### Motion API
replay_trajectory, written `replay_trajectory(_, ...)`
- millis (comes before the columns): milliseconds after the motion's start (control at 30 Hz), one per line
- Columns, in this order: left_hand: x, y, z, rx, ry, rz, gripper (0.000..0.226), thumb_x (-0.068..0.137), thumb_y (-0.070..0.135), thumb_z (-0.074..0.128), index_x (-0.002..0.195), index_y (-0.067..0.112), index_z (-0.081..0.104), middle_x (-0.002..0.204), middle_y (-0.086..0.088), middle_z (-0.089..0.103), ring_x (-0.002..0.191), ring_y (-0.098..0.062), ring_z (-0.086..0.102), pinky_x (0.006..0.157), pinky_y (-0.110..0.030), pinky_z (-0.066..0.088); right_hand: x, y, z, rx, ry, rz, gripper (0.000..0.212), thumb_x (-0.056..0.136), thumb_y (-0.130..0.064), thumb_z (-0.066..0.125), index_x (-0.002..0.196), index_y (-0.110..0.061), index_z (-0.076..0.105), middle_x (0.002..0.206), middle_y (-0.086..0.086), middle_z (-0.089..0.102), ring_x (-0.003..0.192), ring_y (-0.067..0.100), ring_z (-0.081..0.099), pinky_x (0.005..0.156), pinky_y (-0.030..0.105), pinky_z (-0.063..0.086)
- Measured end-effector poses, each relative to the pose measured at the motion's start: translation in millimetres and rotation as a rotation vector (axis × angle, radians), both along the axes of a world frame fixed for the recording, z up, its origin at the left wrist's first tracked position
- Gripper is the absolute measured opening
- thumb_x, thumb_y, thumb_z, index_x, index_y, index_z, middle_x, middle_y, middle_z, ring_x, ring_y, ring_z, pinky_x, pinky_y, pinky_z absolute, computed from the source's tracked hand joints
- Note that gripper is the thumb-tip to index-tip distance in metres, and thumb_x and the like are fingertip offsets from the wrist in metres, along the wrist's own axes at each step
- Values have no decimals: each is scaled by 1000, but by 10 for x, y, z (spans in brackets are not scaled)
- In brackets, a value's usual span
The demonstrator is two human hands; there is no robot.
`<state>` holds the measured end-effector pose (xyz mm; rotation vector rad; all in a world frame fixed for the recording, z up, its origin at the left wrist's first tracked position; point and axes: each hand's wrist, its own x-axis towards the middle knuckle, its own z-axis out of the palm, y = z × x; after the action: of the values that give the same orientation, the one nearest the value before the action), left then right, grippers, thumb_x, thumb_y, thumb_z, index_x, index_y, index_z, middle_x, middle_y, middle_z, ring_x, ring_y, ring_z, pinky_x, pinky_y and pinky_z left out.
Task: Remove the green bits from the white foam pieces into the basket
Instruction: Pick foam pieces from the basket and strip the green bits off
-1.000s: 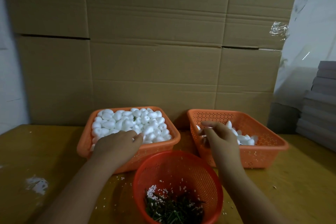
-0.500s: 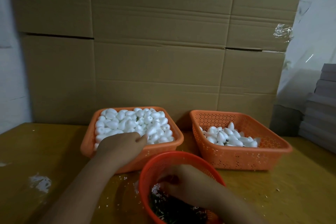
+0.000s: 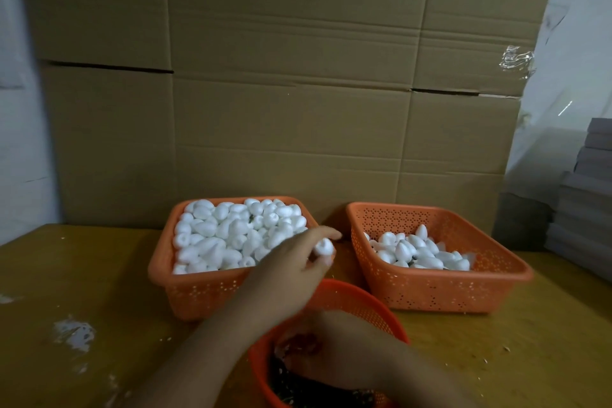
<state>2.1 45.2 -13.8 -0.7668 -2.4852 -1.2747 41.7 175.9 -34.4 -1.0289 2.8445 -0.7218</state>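
1. I am holding one white foam piece (image 3: 323, 247) in my left hand (image 3: 298, 262), fingers curled round it, above the near right corner of the full basket (image 3: 198, 288) and just over the far rim of the round red basket (image 3: 364, 303).
2. My right hand (image 3: 331, 351) is reaching down inside the round red basket, fingers bent toward the dark green bits (image 3: 291, 387) at its bottom; I cannot tell whether it is gripping anything.
3. The full basket is sitting at the left, heaped to its rim with smooth, egg-shaped foam pieces (image 3: 231, 232), a few showing small green specks.
4. The second rectangular basket (image 3: 430, 291) is standing to the right, apart from the first by a narrow gap, with a low layer of foam pieces (image 3: 417, 252) along its floor and plenty of bare perforated wall above them.
5. Both rectangular baskets are orange plastic with punched star-like holes; the round one is a finer red mesh, touching or nearly touching the two in front.
6. The surface (image 3: 82, 275) is a worn yellowish board, scuffed with a white patch at the left and scattered with pale crumbs near the baskets.
7. Open room is lying to the left and to the far right of the baskets; behind them a wall of creased cardboard boxes (image 3: 298, 93) is closing off the back edge, and grey stacked sheets (image 3: 586, 202) are standing at the right.
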Motion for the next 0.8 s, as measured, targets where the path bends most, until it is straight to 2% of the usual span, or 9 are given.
replay_trajectory(67, 63, 128, -53, 83, -38, -50, 27, 84, 49, 51, 109, 58, 53, 102, 19, 67, 88, 0, 63, 88, -33, 52, 29, 30, -39, 61, -9, 13, 39, 95, -29, 52, 134, -26, 56, 141, -4, 54, 126, 9, 49, 105, 18, 33)
replay_trajectory(133, 99, 197, -133, 108, -25, -62, 25, 81, 55, 52, 106, 55, 56, 99, 24, 66, 88, 0, 64, 88, -35, 53, -12, -90, -191, 208, 2, -153, 36, 99, -28, 47, 134, -21, 51, 144, 6, 48, 120, 8, 50, 98, 11, 29)
replay_trajectory(200, 96, 199, -214, 87, 23, -27, 20, 84, 53, 56, 104, 50, 57, 101, 29, 64, 92, 4, 62, 87, -32, 52, 38, -45, -217, 657, -250, -329, 17, 94, -12, 54, 107, -1, 56, 108, 20, 62, 86, 15, 58, 87, 17, 42)
replay_trajectory(233, 77, 185, -245, 91, 26, -9, 17, 86, 49, 60, 103, 49, 57, 100, 30, 64, 93, 6, 61, 87, -30, 52, 9, -74, -230, 757, -222, -433, 13, 91, -9, 56, 100, 0, 57, 94, 15, 63, 78, 14, 57, 83, 18, 45)
replay_trajectory(300, 30, 157, -279, 138, 8, 21, 9, 89, 43, 62, 97, 47, 58, 91, 27, 66, 82, 5, 61, 80, -29, 52, -39, 49, -400, 426, 4, -108, 12, 94, -24, 57, 102, -15, 60, 86, -6, 60, 71, 1, 53, 71, 8, 43)
replay_trajectory(367, 2, 148, -280, 167, 19, 43, 4, 92, 41, 60, 93, 45, 58, 81, 23, 65, 68, 3, 59, 72, -27, 49, 67, -109, -167, 154, 23, -119, 32, 97, -31, 53, 126, -20, 58, 114, -3, 63, 94, 1, 56, 80, 10, 41)
replay_trajectory(467, 8, 156, -273, 173, 33, 69, 9, 92, 42, 60, 96, 46, 53, 75, 24, 62, 62, 2, 56, 67, -26, 47, 26, -96, -105, 69, 103, -5, 48, 96, -24, 52, 144, -20, 45, 145, 4, 49, 130, 15, 46, 107, 31, 37)
replay_trajectory(667, 47, 171, -262, 154, 109, 135, 24, 85, 50, 64, 92, 40, 43, 68, 24, 60, 55, 0, 52, 59, -25, 41, 35, -68, -75, -41, 139, 54, 42, 94, -18, 55, 136, -14, 54, 132, 8, 59, 119, 19, 54, 99, 32, 43)
replay_trajectory(800, 71, 164, -236, 70, 138, 161, 16, 87, 48, 62, 95, 48, 48, 85, 31, 59, 71, 3, 59, 64, -23, 48, 16, -66, -123, -45, 157, 47, 44, 94, -22, 54, 138, -17, 51, 134, 7, 57, 120, 17, 53, 99, 26, 41)
